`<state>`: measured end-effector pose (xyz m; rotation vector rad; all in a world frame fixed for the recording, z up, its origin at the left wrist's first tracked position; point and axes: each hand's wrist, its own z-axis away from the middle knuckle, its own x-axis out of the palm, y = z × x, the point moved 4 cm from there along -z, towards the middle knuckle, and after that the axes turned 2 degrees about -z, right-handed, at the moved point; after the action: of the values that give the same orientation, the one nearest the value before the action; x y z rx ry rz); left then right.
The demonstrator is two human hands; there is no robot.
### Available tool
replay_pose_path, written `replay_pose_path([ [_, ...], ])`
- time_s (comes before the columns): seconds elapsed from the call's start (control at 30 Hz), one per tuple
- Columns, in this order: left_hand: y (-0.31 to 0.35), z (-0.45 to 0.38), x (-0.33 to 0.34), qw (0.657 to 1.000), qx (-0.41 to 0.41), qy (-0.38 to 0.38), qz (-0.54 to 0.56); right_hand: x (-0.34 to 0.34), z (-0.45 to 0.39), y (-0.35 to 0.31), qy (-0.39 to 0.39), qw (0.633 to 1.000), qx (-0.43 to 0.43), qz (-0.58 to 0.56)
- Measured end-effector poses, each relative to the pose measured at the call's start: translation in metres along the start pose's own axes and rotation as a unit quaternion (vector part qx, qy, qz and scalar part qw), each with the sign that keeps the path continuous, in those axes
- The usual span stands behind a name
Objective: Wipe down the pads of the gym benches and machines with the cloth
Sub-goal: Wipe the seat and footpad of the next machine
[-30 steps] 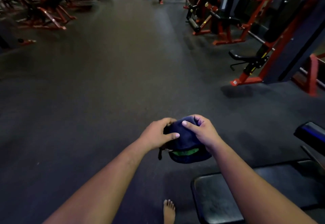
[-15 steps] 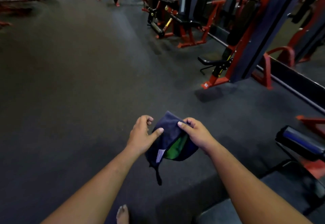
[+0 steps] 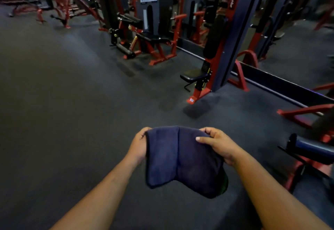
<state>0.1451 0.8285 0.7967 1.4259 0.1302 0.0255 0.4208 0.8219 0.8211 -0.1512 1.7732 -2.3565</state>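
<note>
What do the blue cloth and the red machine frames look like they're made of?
The cloth looks like soft, matte terry or microfibre: fuzzy nap, limp folds, stitched edge. The machine frames look like painted steel tubing, a glossy red coat on straight, rigid bars. Neither is certain from looks alone.

dark rubber floor (image 3: 63, 103) fills the room, a mirror (image 3: 298, 36) along the right wall.

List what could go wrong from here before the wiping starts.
1. The cloth hangs in mid-air between the left hand and the right hand, pinched only along its top edge; a loose grip could drop it on the floor.
2. Red frame feet and a blue roller pad jut out on the right, likely trip hazards.
3. Dim light may hide missed spots.
</note>
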Motion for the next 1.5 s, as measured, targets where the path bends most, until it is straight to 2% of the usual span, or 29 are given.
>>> replay_pose_path([
  [0.07,0.010,-0.035,-0.005,0.996,-0.054,-0.009,0.065,-0.007,-0.033,-0.006,0.045,0.999,-0.001,0.007],
  [0.13,0.019,-0.070,0.000,0.994,-0.083,-0.036,0.065,-0.015,-0.070,-0.008,0.093,0.992,-0.011,0.081],
  [0.17,0.024,-0.086,0.005,0.994,-0.081,-0.048,0.053,-0.018,-0.088,-0.008,0.125,0.979,-0.016,0.161],
  [0.23,0.035,-0.128,0.018,0.997,-0.039,-0.065,-0.014,-0.016,-0.125,-0.015,0.206,0.918,-0.051,0.335],
  [0.27,0.044,-0.143,0.025,0.995,-0.009,-0.076,-0.063,-0.007,-0.137,-0.023,0.236,0.897,-0.097,0.361],
  [0.3,0.048,-0.166,0.032,0.989,0.014,-0.086,-0.116,0.003,-0.155,-0.029,0.234,0.899,-0.140,0.343],
  [0.33,0.053,-0.183,0.040,0.981,0.030,-0.098,-0.162,0.016,-0.169,-0.034,0.205,0.920,-0.160,0.294],
  [0.37,0.056,-0.205,0.045,0.971,0.042,-0.111,-0.209,0.030,-0.188,-0.039,0.154,0.946,-0.143,0.245],
  [0.43,0.065,-0.241,0.049,0.942,0.059,-0.131,-0.302,0.049,-0.221,-0.040,0.061,0.969,-0.078,0.227],
  [0.47,0.074,-0.264,0.049,0.930,0.067,-0.134,-0.336,0.049,-0.243,-0.041,0.050,0.967,-0.069,0.242],
  [0.57,0.098,-0.327,0.034,0.893,0.084,-0.125,-0.424,0.032,-0.302,-0.055,0.108,0.955,-0.085,0.264],
  [0.63,0.110,-0.371,0.015,0.844,0.095,-0.139,-0.509,0.015,-0.337,-0.075,0.149,0.942,-0.082,0.288],
  [0.7,0.113,-0.420,-0.011,0.778,0.105,-0.178,-0.593,0.002,-0.370,-0.098,0.184,0.912,-0.076,0.360],
  [0.77,0.109,-0.464,-0.040,0.738,0.112,-0.212,-0.631,-0.010,-0.404,-0.115,0.211,0.866,-0.072,0.447],
  [0.8,0.107,-0.493,-0.056,0.738,0.120,-0.227,-0.624,-0.017,-0.427,-0.125,0.222,0.848,-0.078,0.475],
  [0.83,0.104,-0.516,-0.071,0.757,0.127,-0.237,-0.596,-0.025,-0.446,-0.132,0.214,0.844,-0.082,0.486],
  [0.87,0.103,-0.543,-0.085,0.794,0.134,-0.244,-0.541,-0.033,-0.468,-0.139,0.180,0.853,-0.077,0.484],
  [0.93,0.107,-0.579,-0.101,0.878,0.128,-0.255,-0.384,-0.045,-0.497,-0.150,0.056,0.878,-0.066,0.471],
  [0.97,0.114,-0.601,-0.105,0.898,0.134,-0.251,-0.335,-0.046,-0.516,-0.157,0.010,0.880,-0.071,0.469],
  [1.0,0.121,-0.614,-0.105,0.899,0.158,-0.255,-0.318,-0.045,-0.529,-0.164,-0.011,0.874,-0.091,0.478],
  [1.03,0.132,-0.633,-0.103,0.879,0.208,-0.256,-0.344,-0.044,-0.548,-0.177,-0.008,0.857,-0.137,0.496],
  [1.07,0.144,-0.645,-0.097,0.844,0.279,-0.257,-0.380,-0.041,-0.561,-0.190,0.004,0.828,-0.194,0.526],
  [1.17,0.185,-0.672,-0.071,0.688,0.515,-0.248,-0.448,-0.015,-0.600,-0.238,0.045,0.742,-0.306,0.594],
  [1.23,0.214,-0.692,-0.052,0.641,0.585,-0.252,-0.427,0.004,-0.623,-0.275,0.087,0.713,-0.361,0.595],
  [1.27,0.226,-0.698,-0.042,0.631,0.601,-0.259,-0.416,0.012,-0.632,-0.290,0.110,0.719,-0.375,0.574],
  [1.3,0.235,-0.710,-0.033,0.636,0.601,-0.268,-0.402,0.014,-0.647,-0.299,0.134,0.734,-0.389,0.540],
  [1.33,0.241,-0.722,-0.025,0.657,0.588,-0.276,-0.383,0.013,-0.661,-0.304,0.160,0.757,-0.399,0.492],
  [1.43,0.243,-0.776,-0.003,0.764,0.466,-0.315,-0.316,0.007,-0.706,-0.309,0.250,0.817,-0.395,0.338],
  [1.5,0.238,-0.817,0.017,0.770,0.427,-0.346,-0.325,-0.002,-0.738,-0.309,0.329,0.839,-0.351,0.254],
])
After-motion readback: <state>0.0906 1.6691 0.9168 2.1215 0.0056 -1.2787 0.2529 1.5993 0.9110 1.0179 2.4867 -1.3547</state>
